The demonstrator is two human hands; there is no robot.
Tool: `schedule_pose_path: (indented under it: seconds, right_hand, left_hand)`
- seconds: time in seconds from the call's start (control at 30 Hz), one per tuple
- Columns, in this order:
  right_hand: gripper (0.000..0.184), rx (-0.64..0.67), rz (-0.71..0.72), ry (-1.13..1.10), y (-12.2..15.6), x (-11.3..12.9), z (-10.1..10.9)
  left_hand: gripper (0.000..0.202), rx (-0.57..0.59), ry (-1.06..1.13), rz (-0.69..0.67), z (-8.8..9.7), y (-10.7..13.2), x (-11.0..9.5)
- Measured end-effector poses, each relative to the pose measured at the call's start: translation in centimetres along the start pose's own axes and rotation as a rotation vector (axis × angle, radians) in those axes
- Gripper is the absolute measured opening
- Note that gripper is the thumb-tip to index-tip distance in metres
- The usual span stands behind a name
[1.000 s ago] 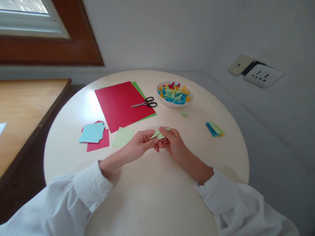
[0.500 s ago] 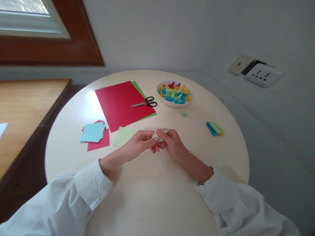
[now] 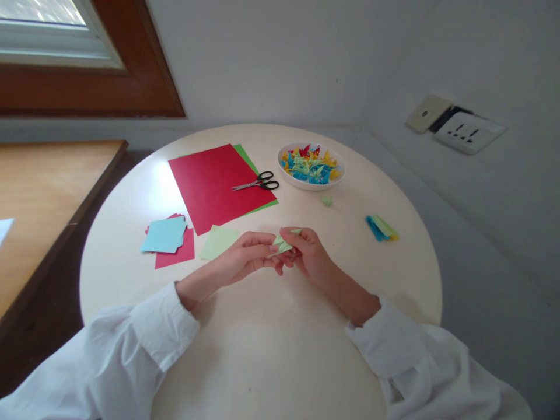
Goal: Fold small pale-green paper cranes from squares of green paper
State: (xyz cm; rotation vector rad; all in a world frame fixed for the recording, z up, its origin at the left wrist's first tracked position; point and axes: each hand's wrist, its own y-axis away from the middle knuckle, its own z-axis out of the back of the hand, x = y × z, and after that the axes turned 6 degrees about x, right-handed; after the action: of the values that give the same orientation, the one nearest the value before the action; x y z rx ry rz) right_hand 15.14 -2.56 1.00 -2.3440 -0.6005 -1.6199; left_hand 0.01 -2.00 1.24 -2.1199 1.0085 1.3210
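A small folded piece of light green origami paper point(image 3: 283, 244) is held between both hands above the middle of the table. My left hand point(image 3: 249, 255) pinches its left end with thumb and fingers. At the upper right end, my right hand point(image 3: 311, 255) grips it, thumb on top. Fingers partly hide the lower side of the paper. Just left of my left hand lie light green paper squares point(image 3: 219, 241). Beyond my hands a small light green folded paper piece point(image 3: 327, 201) rests on the table near a white bowl point(image 3: 311, 186) of colourful folded paper cranes.
Scissors point(image 3: 258, 182) with black handles lie on a large red sheet point(image 3: 214, 186) over a green one point(image 3: 245, 157). Blue and pink squares point(image 3: 165, 234) are stacked at left. Folded strips point(image 3: 382, 228) lie at right on the round white table point(image 3: 262, 350).
My left thumb has shifted, and more of the light green folded paper shows between my hands. Its left end now points lower. The things on the table stay put.
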Motion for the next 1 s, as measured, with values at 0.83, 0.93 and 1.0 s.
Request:
schedule_pose_path:
  seconds: [0.83, 0.93, 1.0]
  right_hand:
    - [0.013, -0.308, 0.308, 0.662, -0.6, -0.6, 0.9]
    - [0.010, -0.337, 0.347, 0.691, -0.4, -0.5, 0.9]
    - [0.010, -0.343, 0.385, 0.725, -0.3, -0.5, 0.9]
  left_hand:
    - [0.031, -0.340, -0.104, 0.090, 0.8, -0.8, 0.3]
    - [0.023, -0.354, 0.117, 0.099, 0.9, -0.8, 0.2]
    - [0.016, -0.370, 0.233, 0.097, 1.0, -0.9, 0.1]
